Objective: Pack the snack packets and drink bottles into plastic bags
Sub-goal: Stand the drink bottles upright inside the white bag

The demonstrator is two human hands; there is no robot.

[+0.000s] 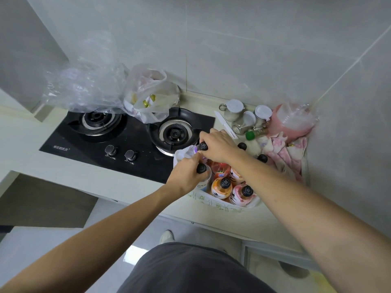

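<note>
Down at the right end of the pale tabletop point(148, 188), beside the black gas stove point(127, 140), a white plastic bag point(213, 203) with green print on its front stands open and is packed with drink bottles. Each bottle has a black screw cap with a small square mark on top. An orange bottle point(221, 188) and a pink bottle point(242, 194) stand upright at the front of the bag, touching each other, with white and black striped labels; behind them sits a red bottle point(221, 168) and another labelled one, partly hidden under the right forearm. The left hand point(187, 176) has its fingers wrapped around a clear bottle point(202, 169) at the bag's left edge, the black cap sticking out above the grip. The right hand point(220, 145) reaches over the bag and its fingers are closed on the neck of a purple bottle point(202, 147) at the bag's back left corner. Two more black caps point(262, 158) show just beyond the right wrist, near a pink and white cloth point(283, 155). At the back of the stove a second white bag point(151, 98) stands bulging with something yellow visible inside, and a crumpled clear bag point(88, 89) lies over the left burner. Small jars point(233, 108) with white lids, a white knife point(225, 123) and a pink jug point(291, 121) crowd the corner by the tiled wall.
</note>
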